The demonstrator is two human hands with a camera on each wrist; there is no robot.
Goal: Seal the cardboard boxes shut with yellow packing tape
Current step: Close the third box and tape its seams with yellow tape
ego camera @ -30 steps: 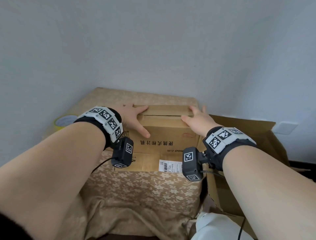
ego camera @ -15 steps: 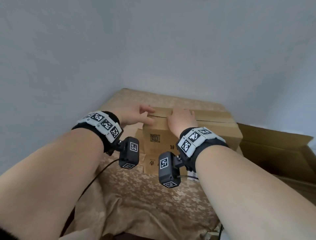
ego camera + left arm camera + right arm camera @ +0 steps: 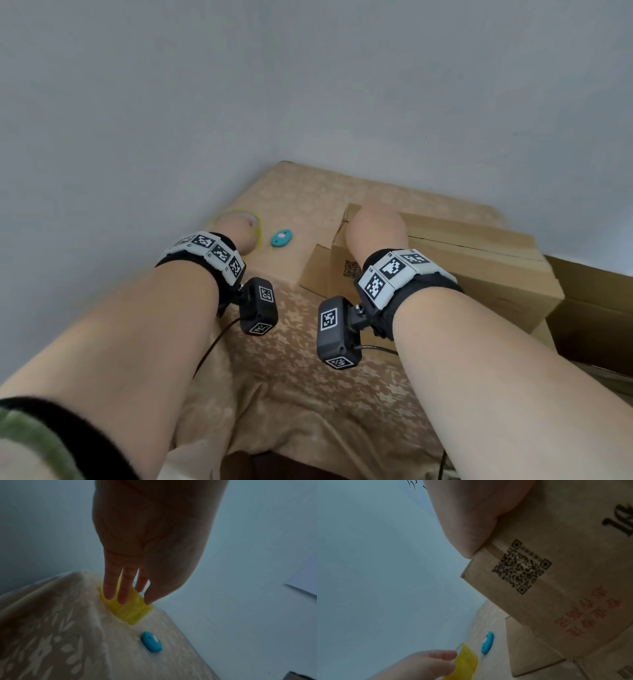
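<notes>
Fingers of the left hand (image 3: pixel 150 545) reach down onto the yellow tape roll (image 3: pixel 127 609) near the table's (image 3: pixel 308 359) far-left corner, thumb outside it; right hand (image 3: pixel 375 228) rests on the cardboard box's (image 3: pixel 479 274) top-left end, grip hidden.

Tape roll (image 3: pixel 127 610): translucent yellow. Small oval object (image 3: pixel 152 643): teal with a white spot. Cardboard box (image 3: pixel 479 267): plain brown, black QR code (image 3: pixel 521 566), red print. Desk cloth (image 3: pixel 308 359): beige, pale floral pattern. Wall (image 3: pixel 308 85): grey-blue.
</notes>
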